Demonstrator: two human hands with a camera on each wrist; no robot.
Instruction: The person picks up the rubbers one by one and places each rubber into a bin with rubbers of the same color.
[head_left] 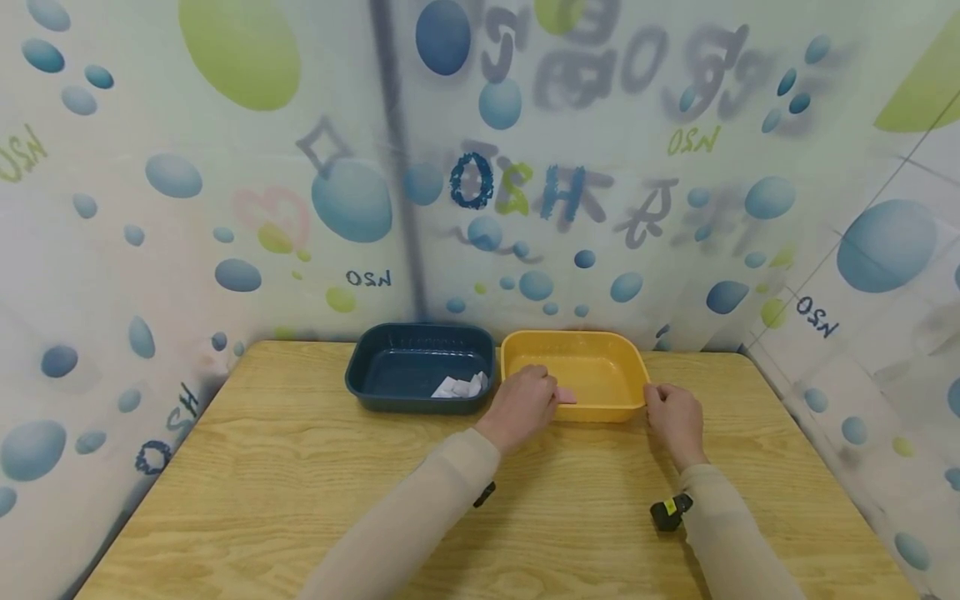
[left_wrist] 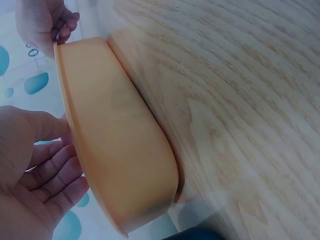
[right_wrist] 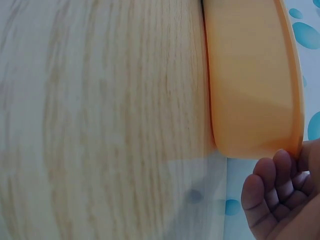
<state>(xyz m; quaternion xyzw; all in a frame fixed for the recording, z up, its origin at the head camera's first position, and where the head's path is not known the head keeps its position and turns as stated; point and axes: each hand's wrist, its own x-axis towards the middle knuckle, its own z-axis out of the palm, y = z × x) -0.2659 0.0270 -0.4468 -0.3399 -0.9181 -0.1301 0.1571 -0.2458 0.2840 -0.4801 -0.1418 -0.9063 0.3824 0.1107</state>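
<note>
A yellow plastic basin (head_left: 573, 412) stands at the back of the table. Over its front left rim is my left hand (head_left: 522, 406), its thumb and forefinger pinching a small pink piece (head_left: 566, 396), perhaps paper, that shows inside the rim. In the left wrist view the basin's side wall (left_wrist: 115, 135) hides most of that pink piece from below. My right hand (head_left: 675, 421) pinches the basin's front right corner; the right wrist view shows its fingers (right_wrist: 282, 172) curled at the rim. To the left, a dark blue basin (head_left: 420, 406) holds crumpled white paper pieces (head_left: 461, 386).
Both basins stand side by side on the wood-grain table (head_left: 300, 500), close to its back edge. Behind them rises a wall covering (head_left: 360, 208) printed with bubbles. A small black device (head_left: 670, 511) is strapped by the right sleeve (head_left: 731, 525).
</note>
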